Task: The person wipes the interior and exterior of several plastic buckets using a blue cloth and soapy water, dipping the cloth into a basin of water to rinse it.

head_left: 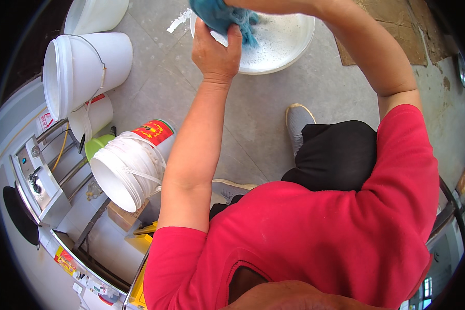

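My left hand grips a wet, teal-blue cloth, its thumb and fingers pressed around the lower side. A ragged end of the cloth hangs over a round white basin holding cloudy, sudsy liquid, at the top centre of the head view. My right forearm reaches across above the basin towards the cloth. The right hand lies beyond the top edge, so its hold is hidden.
White plastic buckets lie on their sides at the left, with a stack of white buckets lower down. A green container sits beside them. Steel equipment stands at far left. Brown cardboard lies on the floor at upper right.
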A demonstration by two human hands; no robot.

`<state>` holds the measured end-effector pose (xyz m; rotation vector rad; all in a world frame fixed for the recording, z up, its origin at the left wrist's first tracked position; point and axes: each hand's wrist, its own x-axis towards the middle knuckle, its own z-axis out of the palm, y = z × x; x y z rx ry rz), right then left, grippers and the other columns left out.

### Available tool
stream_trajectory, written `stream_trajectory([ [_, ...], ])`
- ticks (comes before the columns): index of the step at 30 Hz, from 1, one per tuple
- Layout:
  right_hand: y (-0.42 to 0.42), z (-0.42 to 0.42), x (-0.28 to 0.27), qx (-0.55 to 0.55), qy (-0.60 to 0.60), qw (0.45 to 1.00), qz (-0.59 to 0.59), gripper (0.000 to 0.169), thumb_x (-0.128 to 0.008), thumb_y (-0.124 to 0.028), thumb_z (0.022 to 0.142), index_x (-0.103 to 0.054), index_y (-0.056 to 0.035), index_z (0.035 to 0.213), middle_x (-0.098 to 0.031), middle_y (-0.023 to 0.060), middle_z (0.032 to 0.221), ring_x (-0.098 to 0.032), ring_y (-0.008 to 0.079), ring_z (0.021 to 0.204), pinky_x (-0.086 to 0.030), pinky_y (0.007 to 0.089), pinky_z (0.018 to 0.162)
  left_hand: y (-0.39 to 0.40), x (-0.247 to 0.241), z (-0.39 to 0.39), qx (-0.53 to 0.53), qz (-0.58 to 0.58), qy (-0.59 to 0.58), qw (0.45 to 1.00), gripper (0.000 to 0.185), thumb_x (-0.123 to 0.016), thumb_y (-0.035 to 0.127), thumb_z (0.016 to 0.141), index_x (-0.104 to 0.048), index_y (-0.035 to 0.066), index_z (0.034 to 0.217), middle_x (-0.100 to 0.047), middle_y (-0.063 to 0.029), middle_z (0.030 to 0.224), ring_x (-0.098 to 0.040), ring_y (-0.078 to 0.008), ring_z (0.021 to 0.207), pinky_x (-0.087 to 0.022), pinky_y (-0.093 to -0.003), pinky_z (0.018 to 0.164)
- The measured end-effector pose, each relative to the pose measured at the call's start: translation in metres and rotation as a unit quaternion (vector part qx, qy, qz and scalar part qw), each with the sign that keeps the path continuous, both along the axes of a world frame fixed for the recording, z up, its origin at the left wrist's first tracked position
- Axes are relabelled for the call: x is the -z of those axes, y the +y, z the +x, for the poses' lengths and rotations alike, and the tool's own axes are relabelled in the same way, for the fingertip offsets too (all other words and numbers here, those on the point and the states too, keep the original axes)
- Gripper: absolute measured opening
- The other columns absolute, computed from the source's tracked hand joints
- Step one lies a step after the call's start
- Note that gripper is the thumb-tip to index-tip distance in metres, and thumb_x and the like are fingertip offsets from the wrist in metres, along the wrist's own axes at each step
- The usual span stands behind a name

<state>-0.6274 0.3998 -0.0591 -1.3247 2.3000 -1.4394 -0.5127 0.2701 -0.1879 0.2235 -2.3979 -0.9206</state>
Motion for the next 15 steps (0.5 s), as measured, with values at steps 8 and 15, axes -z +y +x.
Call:
stream_trajectory([
  [8,-0.024,-0.013,0.032,0.021,-0.023,0.998,-0.045,0.031,-0.054,-0.003,0.075,-0.059,-0.0001,0.106,-0.064,0.0234,0.089,-0.064,0.0340,0.083,-0.050,0.0399,0.074,-0.007,0.001,0.002,-0.043,-0.056,0.013,0.997,0.052,-0.060,0.011,0.074,-0.047,0.001,0.124,-0.059,-0.0131,0.111,-0.058,-0.0269,0.100,-0.047,-0.0365,0.086],
  [15,-0.053,-0.027,0.147,-0.185,0.061,0.887,0.419,0.030,-0.059,-0.006,0.078,-0.064,-0.0024,0.108,-0.067,0.0174,0.098,-0.066,0.0322,0.093,-0.054,0.0409,0.077,-0.012,0.009,0.000,-0.039,-0.139,0.002,0.989,0.041,-0.057,0.008,0.074,-0.056,0.002,0.114,-0.059,-0.0117,0.111,-0.059,-0.0262,0.096,-0.048,-0.0374,0.083],
])
